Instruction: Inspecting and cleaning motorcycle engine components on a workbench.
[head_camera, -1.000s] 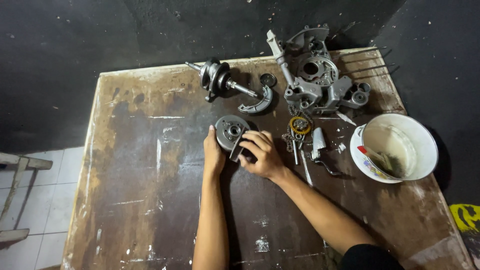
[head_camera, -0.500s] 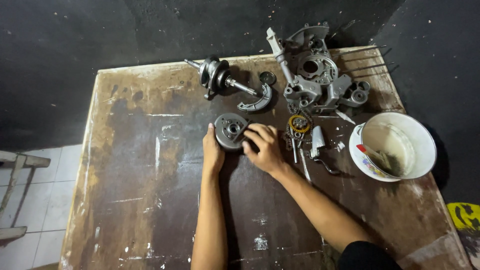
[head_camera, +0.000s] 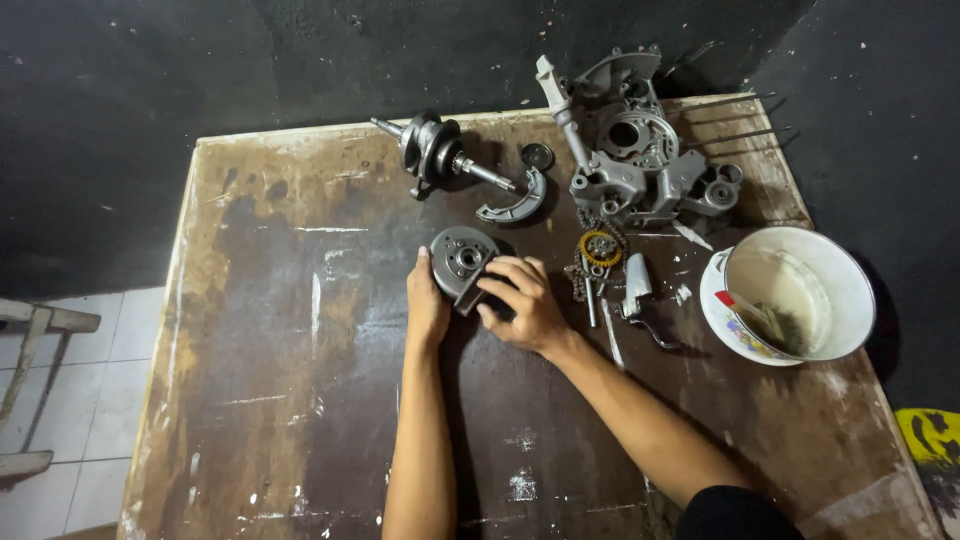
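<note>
A round grey metal disc part (head_camera: 462, 256) with a hub of small holes rests on the worn brown table (head_camera: 290, 360). My left hand (head_camera: 427, 305) cups its left edge. My right hand (head_camera: 522, 305) grips its lower right side, fingers curled over a dark piece there. Both forearms reach in from the bottom of the view.
A crankshaft (head_camera: 432, 150) and a curved shoe piece (head_camera: 515, 203) lie at the back. A grey engine casing (head_camera: 640, 160) stands at the back right. A yellow-toothed gear (head_camera: 600, 247), a chain and small levers lie beside my right hand. A white bowl (head_camera: 800, 290) holds a brush.
Both hands and the disc have stayed in nearly the same spot; my right fingers have shifted slightly on the part's lower right edge.
</note>
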